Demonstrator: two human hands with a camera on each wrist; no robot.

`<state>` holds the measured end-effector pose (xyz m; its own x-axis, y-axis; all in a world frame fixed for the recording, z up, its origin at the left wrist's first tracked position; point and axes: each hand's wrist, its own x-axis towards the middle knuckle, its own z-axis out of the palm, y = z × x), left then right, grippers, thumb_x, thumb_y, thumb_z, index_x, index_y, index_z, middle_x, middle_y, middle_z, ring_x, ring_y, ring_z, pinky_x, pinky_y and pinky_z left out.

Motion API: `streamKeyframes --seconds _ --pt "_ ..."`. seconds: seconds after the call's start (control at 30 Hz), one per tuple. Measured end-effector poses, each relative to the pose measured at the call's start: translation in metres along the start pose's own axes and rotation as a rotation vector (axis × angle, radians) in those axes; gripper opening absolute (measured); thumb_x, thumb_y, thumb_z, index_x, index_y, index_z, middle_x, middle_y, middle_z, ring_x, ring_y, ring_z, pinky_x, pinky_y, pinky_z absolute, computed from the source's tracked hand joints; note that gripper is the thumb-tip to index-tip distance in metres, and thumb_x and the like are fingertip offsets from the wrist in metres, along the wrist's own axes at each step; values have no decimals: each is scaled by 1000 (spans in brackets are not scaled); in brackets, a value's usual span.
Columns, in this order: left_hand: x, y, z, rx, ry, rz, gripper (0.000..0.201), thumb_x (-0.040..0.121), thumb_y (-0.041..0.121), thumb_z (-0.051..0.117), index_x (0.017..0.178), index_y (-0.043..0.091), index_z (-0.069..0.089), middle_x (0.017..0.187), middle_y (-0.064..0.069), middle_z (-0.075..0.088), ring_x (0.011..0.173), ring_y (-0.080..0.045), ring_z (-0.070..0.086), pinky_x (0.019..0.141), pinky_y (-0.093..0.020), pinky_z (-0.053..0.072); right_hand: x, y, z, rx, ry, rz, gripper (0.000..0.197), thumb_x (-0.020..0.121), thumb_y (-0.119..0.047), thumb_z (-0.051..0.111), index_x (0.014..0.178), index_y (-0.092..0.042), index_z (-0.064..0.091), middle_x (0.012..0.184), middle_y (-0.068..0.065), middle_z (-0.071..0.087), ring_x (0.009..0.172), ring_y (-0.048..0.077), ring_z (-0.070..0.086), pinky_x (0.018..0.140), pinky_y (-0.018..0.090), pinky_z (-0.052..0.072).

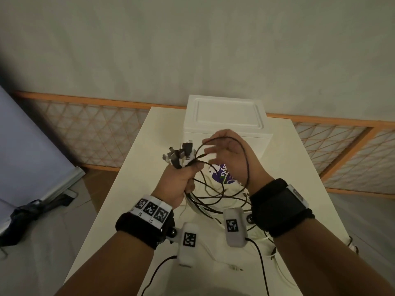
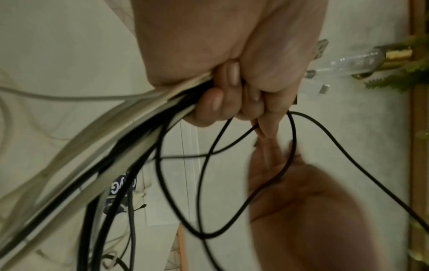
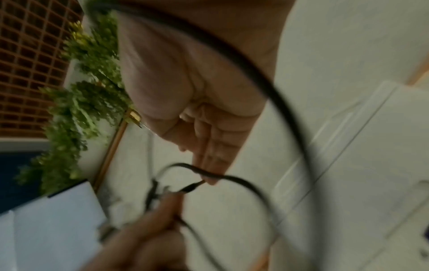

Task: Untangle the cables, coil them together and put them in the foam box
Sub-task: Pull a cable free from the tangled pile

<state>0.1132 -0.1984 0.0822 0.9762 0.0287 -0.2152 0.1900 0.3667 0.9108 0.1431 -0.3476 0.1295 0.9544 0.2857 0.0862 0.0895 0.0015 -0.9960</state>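
Note:
Above the white table (image 1: 128, 189), my left hand (image 1: 181, 180) grips a bundle of black and white cables (image 1: 213, 199). Their plugs (image 1: 179, 153) stick up out of the fist. The left wrist view shows the fingers (image 2: 232, 91) curled tight round the strands (image 2: 116, 137), which hang down in loops. My right hand (image 1: 228, 152) is beside it with fingers straight. A thin black cable loop (image 1: 245, 159) is draped round its back and wrist. That cable's end touches the right fingertips (image 3: 209, 179). The white foam box (image 1: 228, 116) stands behind both hands with its lid on.
A white bag with a purple logo (image 1: 222, 174) lies on the table under the hanging loops. A small loose plug lead (image 1: 235, 268) lies near the front edge, and more white cable (image 1: 275, 248) trails off the right side. Left of the table, a board and a dark bundle (image 1: 32, 210) lie on the floor.

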Motion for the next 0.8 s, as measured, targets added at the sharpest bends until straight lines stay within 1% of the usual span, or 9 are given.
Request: streamKeyframes --seconds 0.13,0.27,0.33,0.4,0.47,0.57,0.63,0.7,0.8 --pt "-4 7 -3 -77 -62 37 24 89 -5 52 72 12 58 41 8 37 31 -4 25 36 -16 21 -6 33 -10 -694 -286 42 32 80 0 64 107 -17 61 103 -6 64 75 13 61 72 28 48" --pt "-8 5 -2 -38 -90 36 49 91 -4 50 53 23 64 40 9 41 29 -3 26 36 -17 21 -16 34 2 -628 -398 28 14 90 -13 60 84 -25 60 73 -6 63 62 9 59 56 19 47" --pt "-9 2 -5 -54 -59 11 48 89 0 54 50 25 65 40 11 37 30 -3 24 37 -18 19 -18 29 3 -364 -302 147 15 92 -8 52 80 -16 56 69 0 60 58 14 56 50 21 45" --pt "-10 -2 -11 -72 -30 -3 29 83 5 60 63 23 70 42 9 33 32 -4 22 38 -19 18 -20 24 -5 -238 -147 190 5 84 -10 55 80 -12 57 69 1 61 60 18 57 54 27 47" --pt "-11 -5 -18 -95 2 -18 5 78 12 64 76 17 66 43 9 31 33 -5 22 39 -19 18 -23 21 -21 -392 19 126 14 83 -6 58 82 -19 64 75 -4 64 66 12 60 66 30 49" --pt "-10 -19 -35 -157 143 -98 25 87 10 61 67 19 48 43 9 29 33 -6 21 37 -18 20 -36 6 -52 -754 304 -23 21 83 -4 61 86 -21 73 86 -7 65 76 6 56 74 15 39" --pt "-13 -27 -46 -208 221 -136 34 91 13 59 63 22 42 44 8 28 33 -6 20 37 -18 20 -49 2 -71 -931 455 -89 18 83 -6 61 90 -16 75 90 -1 65 82 11 56 74 16 38" --pt "-16 -36 -54 -259 263 -163 35 91 15 59 62 23 42 43 9 28 32 -6 20 36 -17 19 -62 6 -92 -1099 556 -19 23 82 -7 59 97 -14 74 98 7 64 88 22 60 79 24 43" --pt "-20 -43 -62 -297 272 -169 35 91 15 60 61 24 44 43 9 29 32 -5 20 36 -18 18 -81 27 -125 -1303 629 310 28 77 -6 54 99 -9 72 103 18 59 93 38 56 84 40 47"
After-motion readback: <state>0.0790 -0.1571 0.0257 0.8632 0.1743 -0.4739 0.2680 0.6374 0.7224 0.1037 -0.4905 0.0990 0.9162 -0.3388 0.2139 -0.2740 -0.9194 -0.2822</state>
